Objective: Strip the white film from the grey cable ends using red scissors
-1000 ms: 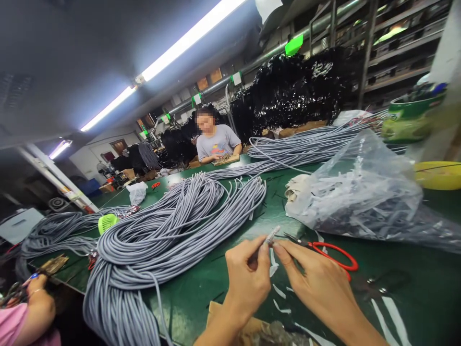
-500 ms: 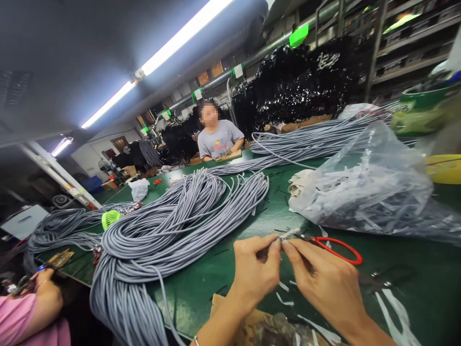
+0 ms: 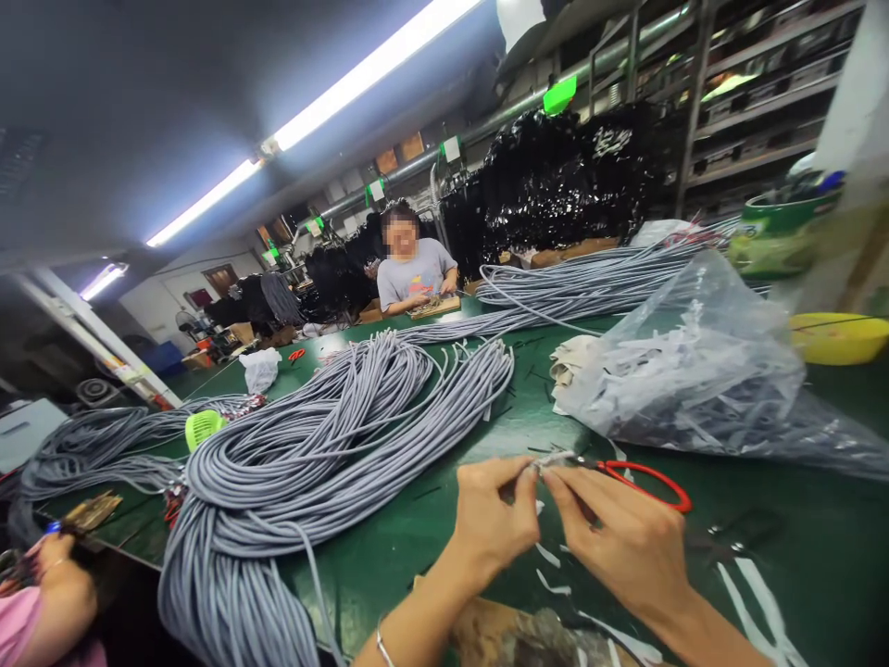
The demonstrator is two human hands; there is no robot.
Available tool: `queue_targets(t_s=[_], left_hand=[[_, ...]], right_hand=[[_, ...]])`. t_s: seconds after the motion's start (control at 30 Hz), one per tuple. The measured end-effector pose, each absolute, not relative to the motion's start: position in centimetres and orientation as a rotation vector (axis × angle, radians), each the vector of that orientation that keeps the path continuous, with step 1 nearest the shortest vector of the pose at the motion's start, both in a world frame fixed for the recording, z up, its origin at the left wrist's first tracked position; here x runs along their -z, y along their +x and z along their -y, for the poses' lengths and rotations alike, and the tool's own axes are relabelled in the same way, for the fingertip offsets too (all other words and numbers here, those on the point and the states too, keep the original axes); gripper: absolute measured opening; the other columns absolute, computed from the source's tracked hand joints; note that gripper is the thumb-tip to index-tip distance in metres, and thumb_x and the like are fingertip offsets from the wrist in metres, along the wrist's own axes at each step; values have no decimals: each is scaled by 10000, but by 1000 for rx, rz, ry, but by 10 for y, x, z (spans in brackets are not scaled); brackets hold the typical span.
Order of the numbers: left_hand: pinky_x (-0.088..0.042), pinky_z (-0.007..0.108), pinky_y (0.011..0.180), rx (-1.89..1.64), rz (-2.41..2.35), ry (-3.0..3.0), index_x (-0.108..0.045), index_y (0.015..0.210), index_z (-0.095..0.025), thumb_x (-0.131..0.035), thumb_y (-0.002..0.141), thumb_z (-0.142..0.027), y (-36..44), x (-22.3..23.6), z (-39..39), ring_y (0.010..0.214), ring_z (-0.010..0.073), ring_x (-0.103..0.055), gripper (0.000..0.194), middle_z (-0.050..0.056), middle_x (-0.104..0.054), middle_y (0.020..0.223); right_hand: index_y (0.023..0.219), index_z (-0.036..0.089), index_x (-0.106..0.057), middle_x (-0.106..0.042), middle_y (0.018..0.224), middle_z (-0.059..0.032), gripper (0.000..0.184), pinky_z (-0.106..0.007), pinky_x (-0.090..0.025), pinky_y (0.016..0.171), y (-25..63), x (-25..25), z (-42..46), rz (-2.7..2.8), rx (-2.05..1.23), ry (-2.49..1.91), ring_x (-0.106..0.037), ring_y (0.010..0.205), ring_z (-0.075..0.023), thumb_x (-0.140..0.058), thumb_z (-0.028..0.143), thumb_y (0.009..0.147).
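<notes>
My left hand [image 3: 496, 514] and my right hand [image 3: 618, 528] meet over the green table, thumbs and forefingers pinched almost tip to tip. What they pinch is tiny and mostly covered by the fingers. A frayed whitish strand [image 3: 556, 458] shows just beyond the fingertips; I cannot tell whether it is held. Behind my right hand lies a pair of red-handled scissors [image 3: 677, 496], partly hidden by it. Pliers with white handles [image 3: 754, 593] rest to the right. Below my wrists is a brown board [image 3: 486, 625] with dark scraps and white strips on it.
Bundles of grey cable [image 3: 347, 435] cover the left and middle of the green table [image 3: 417, 519]. A clear plastic bag [image 3: 701, 371] of white strips stands right, near a yellow bowl [image 3: 840, 338] and green tub [image 3: 778, 232]. One person [image 3: 417, 273] sits opposite; another's arm [image 3: 62, 584] shows at lower left.
The view has shifted slightly to the right. My hands stay pinched together in nearly the same place. The person opposite has brought a hand forward over the board there.
</notes>
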State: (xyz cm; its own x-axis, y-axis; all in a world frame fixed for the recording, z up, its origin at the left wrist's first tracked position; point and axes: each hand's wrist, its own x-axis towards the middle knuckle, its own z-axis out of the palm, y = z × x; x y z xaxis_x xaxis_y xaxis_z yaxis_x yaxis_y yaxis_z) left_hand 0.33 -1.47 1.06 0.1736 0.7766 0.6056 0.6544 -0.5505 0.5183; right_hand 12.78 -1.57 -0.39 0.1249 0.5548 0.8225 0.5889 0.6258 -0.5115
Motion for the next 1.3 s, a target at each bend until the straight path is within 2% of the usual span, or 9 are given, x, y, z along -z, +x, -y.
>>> queue_targets(t_s=[0.07,0.2,0.27,0.37,0.47,0.57,0.67,0.87,1.3], left_hand=[[-397,231,444,-1281,-1405,2224,-739,731,-153,-418,873,-196,4,-8,16,435,133,-502,354,34,-619,515],[-433,257,497,-1309,-1510,2321,-731,802,-151,-407,878,-196,4,-1,17,481,156,-536,335,58,-656,581],[-429,257,503,-1302,-1552,2313,-730,803,-150,-418,864,-183,3,3,14,484,156,-540,319,63,-664,587],[-403,243,494,-1188,-1628,2155,-718,670,-158,-450,841,-165,-1,6,5,467,143,-529,318,44,-661,542],[-392,236,489,-1133,-1702,2014,-692,550,-153,-474,810,-142,-7,9,-2,456,142,-519,339,32,-644,484],[-425,235,537,-1252,-1664,1934,-736,648,-151,-486,830,-174,-10,8,0,525,148,-563,310,38,-695,577],[-444,236,558,-1433,-1591,1821,-761,738,-136,-521,832,-213,-9,4,6,561,151,-589,269,54,-718,645],[-406,227,508,-1542,-1530,1910,-761,732,-132,-540,833,-224,-8,-2,12,501,126,-522,260,40,-659,578],[-430,214,484,-1711,-1450,2189,-749,767,-134,-536,834,-165,-6,-1,18,465,115,-508,225,18,-599,531]], right_hand=[[611,222,-690,-713,592,-49,377,-248,-492,490,128,4,13,1538,-50,-987,-650,484,-176,-467,393,863],[549,235,-654,-656,486,-29,489,-256,-466,407,127,5,5,1550,-396,-1056,-602,408,-175,-418,531,860],[582,239,-670,-674,522,-37,454,-265,-469,427,124,9,7,1545,-310,-1070,-610,431,-180,-438,518,855],[612,250,-681,-701,587,-51,374,-276,-487,510,117,12,18,1582,-49,-975,-633,494,-181,-468,420,867],[601,251,-677,-659,524,-43,417,-279,-479,542,114,9,26,1653,-19,-921,-596,461,-165,-424,386,904],[662,228,-689,-671,559,-32,439,-253,-421,459,121,5,20,1664,-38,-1053,-559,410,-139,-375,376,930],[657,204,-680,-665,545,-34,444,-253,-383,428,130,6,10,1656,134,-1163,-551,397,-139,-390,405,926],[679,183,-689,-690,603,-49,468,-220,-416,488,127,11,7,1736,433,-1062,-624,490,-130,-355,336,969],[647,180,-657,-675,559,-39,452,-230,-405,446,124,10,10,1709,523,-1012,-601,444,-130,-361,279,975]])
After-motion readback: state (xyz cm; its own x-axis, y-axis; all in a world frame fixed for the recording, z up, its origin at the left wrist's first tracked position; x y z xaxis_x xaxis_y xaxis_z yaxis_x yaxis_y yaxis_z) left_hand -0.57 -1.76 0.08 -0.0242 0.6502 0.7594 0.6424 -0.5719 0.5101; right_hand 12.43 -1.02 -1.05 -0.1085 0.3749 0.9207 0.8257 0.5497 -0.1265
